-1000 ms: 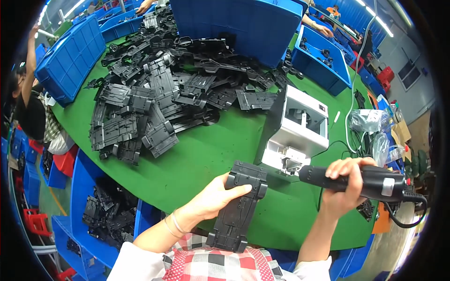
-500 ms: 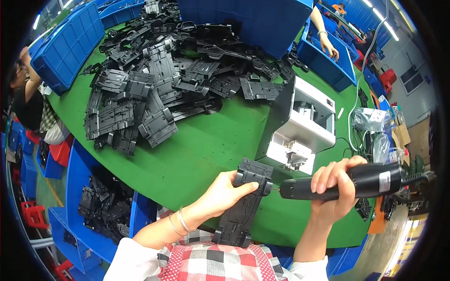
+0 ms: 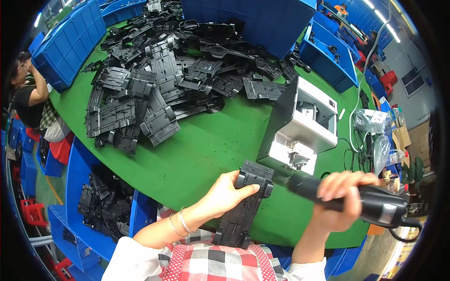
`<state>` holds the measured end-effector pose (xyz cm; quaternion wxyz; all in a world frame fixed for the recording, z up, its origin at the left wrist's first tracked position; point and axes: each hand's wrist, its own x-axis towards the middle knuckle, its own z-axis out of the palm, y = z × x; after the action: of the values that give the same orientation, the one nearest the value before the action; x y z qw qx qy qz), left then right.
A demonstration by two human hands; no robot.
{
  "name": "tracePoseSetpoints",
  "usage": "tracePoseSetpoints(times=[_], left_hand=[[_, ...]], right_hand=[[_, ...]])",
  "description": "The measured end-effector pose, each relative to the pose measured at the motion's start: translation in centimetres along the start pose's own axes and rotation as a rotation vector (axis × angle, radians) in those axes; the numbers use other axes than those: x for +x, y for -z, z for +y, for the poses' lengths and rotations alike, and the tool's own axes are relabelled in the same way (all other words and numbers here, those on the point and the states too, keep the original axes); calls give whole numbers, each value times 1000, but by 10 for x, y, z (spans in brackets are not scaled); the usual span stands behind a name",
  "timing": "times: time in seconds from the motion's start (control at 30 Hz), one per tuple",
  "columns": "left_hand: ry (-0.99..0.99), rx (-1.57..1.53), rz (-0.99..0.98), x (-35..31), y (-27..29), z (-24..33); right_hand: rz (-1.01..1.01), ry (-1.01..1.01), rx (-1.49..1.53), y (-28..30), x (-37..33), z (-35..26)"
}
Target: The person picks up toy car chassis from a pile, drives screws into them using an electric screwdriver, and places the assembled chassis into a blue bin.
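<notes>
My left hand (image 3: 229, 194) grips a black plastic toy car chassis (image 3: 241, 215) near its far end, thumb on top, the near end resting against my checked apron. In my right hand (image 3: 342, 196) is a black electric screwdriver (image 3: 370, 201) with a cord at its rear. Its tip points left toward the chassis's far right corner and is blurred; a small gap shows between tip and chassis. Beyond my hands stands a white and black screw feeder (image 3: 304, 119) with a metal pick-up block (image 3: 300, 154) at its front.
A big pile of black chassis parts (image 3: 159, 79) covers the far left of the green table (image 3: 211, 150). Blue bins (image 3: 70, 47) stand around it, one with more parts (image 3: 108, 206) below left. Cables and plastic bags (image 3: 372, 119) lie at right. A person (image 3: 33, 93) is at far left.
The screwdriver has pulled back right, away from the chassis, and tilted so its rear sits lower. The chassis stays nearly still in my left hand. A co-worker's hand has left the far-right bin.
</notes>
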<state>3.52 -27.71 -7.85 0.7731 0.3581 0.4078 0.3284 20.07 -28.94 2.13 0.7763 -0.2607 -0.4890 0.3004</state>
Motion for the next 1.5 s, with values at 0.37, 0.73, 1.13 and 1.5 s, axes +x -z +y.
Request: tracePoseSetpoints(times=[0.37, 0.73, 1.13, 1.5], left_hand=[[46, -184, -48, -4, 5, -13], [49, -4, -61, -1, -5, -1], [48, -10, -32, 0, -1, 0], [-62, 67, -10, 2, -7, -18]], right_hand=[[162, 288, -223, 28, 78, -1], [-58, 66, -315, 13, 22, 22], [-7, -199, 15, -1, -5, 4], [-119, -170, -76, 3, -31, 5]])
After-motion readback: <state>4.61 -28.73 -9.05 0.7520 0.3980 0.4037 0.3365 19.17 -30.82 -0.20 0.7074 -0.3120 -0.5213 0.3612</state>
